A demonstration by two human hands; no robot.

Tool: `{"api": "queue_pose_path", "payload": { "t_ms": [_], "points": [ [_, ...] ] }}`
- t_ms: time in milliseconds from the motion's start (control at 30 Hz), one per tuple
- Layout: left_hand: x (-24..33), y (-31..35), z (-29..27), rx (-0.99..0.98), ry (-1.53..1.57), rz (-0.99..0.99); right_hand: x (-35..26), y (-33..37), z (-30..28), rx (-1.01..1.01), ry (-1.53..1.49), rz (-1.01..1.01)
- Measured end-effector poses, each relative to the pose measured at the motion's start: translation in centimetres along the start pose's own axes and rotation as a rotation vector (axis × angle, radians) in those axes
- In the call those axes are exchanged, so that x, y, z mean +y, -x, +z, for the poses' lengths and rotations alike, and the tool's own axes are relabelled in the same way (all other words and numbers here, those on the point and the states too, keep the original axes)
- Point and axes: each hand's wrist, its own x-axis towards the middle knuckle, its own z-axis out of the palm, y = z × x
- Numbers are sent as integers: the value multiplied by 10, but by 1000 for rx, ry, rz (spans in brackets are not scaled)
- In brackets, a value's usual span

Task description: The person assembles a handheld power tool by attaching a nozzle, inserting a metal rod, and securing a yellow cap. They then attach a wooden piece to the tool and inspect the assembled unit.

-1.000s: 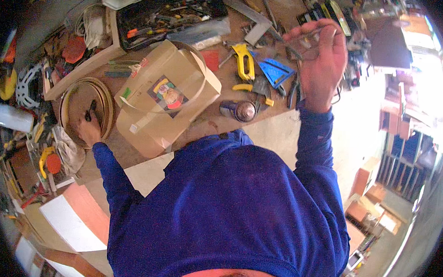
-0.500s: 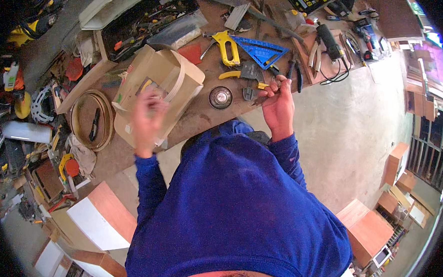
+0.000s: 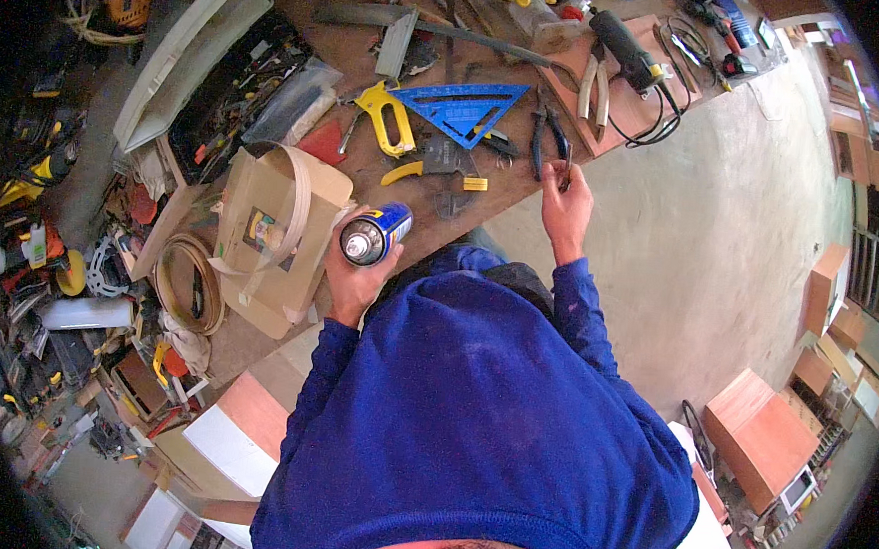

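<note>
My left hand is closed around a blue spray can, its silver and white top tipped toward me. This hand is beside the near edge of the workbench, next to an open cardboard box. My right hand is raised off the bench's edge, pinching a thin dark object whose kind I cannot make out. Just beyond it lie black-handled pliers. A yellow staple gun, a blue triangular square and a yellow-handled tool rest on the bench between my hands.
A coiled strip lies left of the box. Farther back stands an open toolbox full of small tools. A corded black power tool lies on a board at the right. Wooden boxes stand on the floor.
The spray can, standing on the bench before, is now in my left hand, which moved right from over the cardboard box. My right hand still pinches the dark object. The view has shifted.
</note>
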Motion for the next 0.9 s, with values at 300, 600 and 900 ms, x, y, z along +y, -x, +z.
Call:
{"api": "queue_pose_path", "payload": {
  "t_ms": [300, 600, 900],
  "points": [
    [-18, 7, 19, 41, -127, -121, 25, -56, 7, 125, 370, -65],
    [28, -10, -70, -415, -515, -172, 45, -165, -3, 120, 799, -113],
    [84, -70, -102, -194, -35, -145, 22, -142, -80, -393, -474, 480]
  ]
}}
